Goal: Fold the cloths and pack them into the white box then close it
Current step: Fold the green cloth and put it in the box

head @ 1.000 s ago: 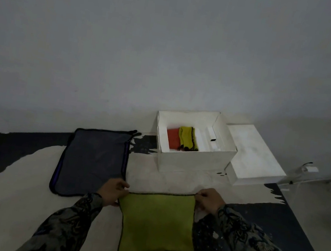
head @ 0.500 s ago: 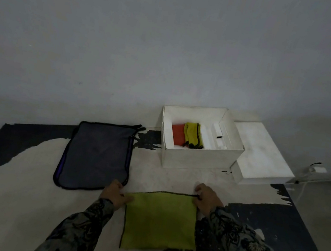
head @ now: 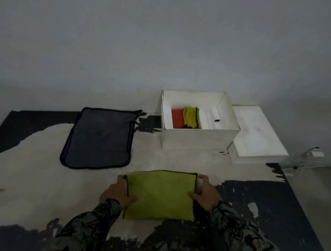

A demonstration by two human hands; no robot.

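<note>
**Green cloth half-folded, two cloths packed, lid still off**

Head view: The green cloth lies flat on the patterned mat, near the person, already doubled into a squarish shape. The left hand holds its left edge, fingers curled around the hem as far as the dim light shows. The right hand grips the right edge, thumb on top and fingers tucked under.

The dark cloth lies spread out to the left, well apart from the hands and seemingly not yet folded small.

The box stands open beyond the green cloth, near the wall. Inside it an orange cloth and a folded yellow-green cloth sit side by side at the left; white inserts fill the right part. The lid rests just beside the box on its right.

By my judgement the task is about half done: the green cloth needs another fold and packing, then the dark one, then the lid.
</note>
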